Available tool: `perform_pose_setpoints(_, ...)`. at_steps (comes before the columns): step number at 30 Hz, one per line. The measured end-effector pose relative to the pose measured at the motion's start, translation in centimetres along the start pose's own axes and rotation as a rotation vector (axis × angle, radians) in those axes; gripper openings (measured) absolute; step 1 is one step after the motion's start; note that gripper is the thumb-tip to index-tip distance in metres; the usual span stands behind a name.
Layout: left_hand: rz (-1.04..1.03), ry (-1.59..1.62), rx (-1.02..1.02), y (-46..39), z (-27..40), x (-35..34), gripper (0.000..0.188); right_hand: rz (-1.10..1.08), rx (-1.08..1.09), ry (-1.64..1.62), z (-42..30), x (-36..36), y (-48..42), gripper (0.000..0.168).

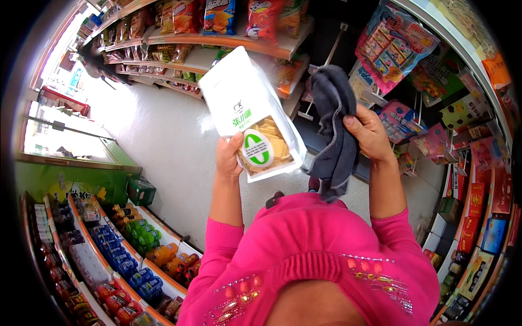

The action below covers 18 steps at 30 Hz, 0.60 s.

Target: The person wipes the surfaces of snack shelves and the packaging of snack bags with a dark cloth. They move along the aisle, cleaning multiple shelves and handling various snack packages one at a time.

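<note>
My left hand point(230, 157) grips the lower left edge of a white snack pouch point(232, 89), its thumb on the front. The pouch is tilted and has a window low down that shows yellowish chips or crackers, with a green and white oval label over part of it. A dark grey cloth point(336, 134) hangs in folds from my right hand point(371, 132), pinched between thumb and fingers. The cloth hangs just right of the pouch. Both are held above the floor, in front of my pink top.
Shelves with bagged snacks point(220, 16) stand ahead. Hanging packets point(395, 49) on metal hooks are close beyond my right hand. Bottled drinks point(142, 234) fill shelves at the lower left, with a green box point(140, 190) at their end. Boxed goods point(475, 199) line shelves at the right.
</note>
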<state>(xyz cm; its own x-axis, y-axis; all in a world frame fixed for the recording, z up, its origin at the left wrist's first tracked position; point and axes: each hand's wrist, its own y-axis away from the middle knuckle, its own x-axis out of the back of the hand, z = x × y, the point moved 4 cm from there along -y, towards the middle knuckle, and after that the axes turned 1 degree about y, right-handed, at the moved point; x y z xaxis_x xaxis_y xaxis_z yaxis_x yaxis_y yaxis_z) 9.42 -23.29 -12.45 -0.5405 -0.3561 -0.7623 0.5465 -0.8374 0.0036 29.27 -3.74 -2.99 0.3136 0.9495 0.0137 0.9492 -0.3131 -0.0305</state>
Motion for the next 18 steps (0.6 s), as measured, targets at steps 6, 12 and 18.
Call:
perform_pose_setpoints(6, -0.052, 0.139, 0.055, -0.7, -2.6, -1.1, 0.061, -0.013, 0.559, 0.811, -2.8, -6.0, -1.1, 0.035)
perform_pose_setpoints(12, -0.076, -0.125, 0.153, -0.5, -2.4, -1.3, 0.060, 0.344, 0.539, 1.002, -4.4, -4.7, -4.2, 0.031)
perform_pose_setpoints(18, -0.002, -0.298, -0.035, -0.5, -0.5, -1.5, 0.058, 0.014, 0.353, 0.996, -2.0, -4.3, -3.9, 0.027)
